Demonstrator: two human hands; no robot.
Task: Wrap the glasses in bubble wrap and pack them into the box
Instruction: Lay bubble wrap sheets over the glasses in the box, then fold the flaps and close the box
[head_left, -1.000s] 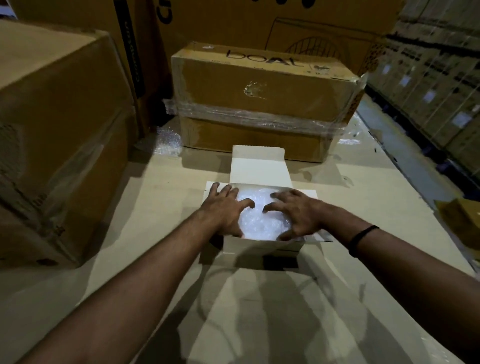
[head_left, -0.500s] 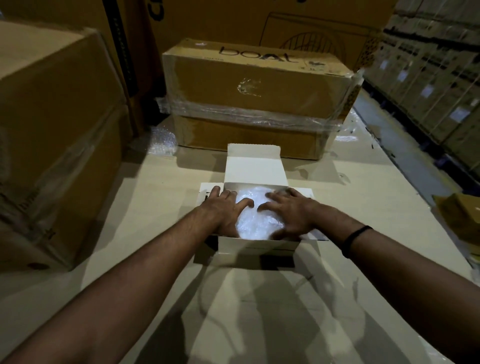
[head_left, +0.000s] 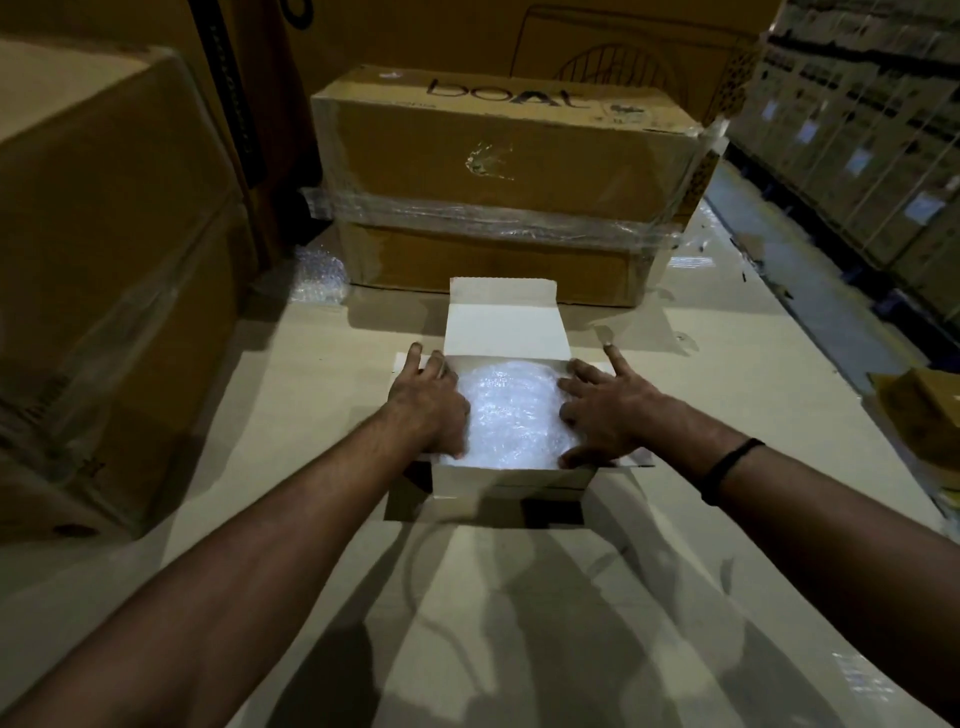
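Since half a second ago both hands have slid apart, baring more of the bubble-wrap bundle (head_left: 511, 410). The left hand (head_left: 428, 400), at the bundle's 9 o'clock, lies with straight fingers flat on the left side flap (head_left: 401, 362). The bundle sits inside the small white box (head_left: 511, 479), whose lid flap (head_left: 501, 322) stands upright at 12 o'clock. The right hand (head_left: 605, 410), at 3 o'clock, spreads straight fingers over the box's right side, gripping nothing. The wrap hides the glasses.
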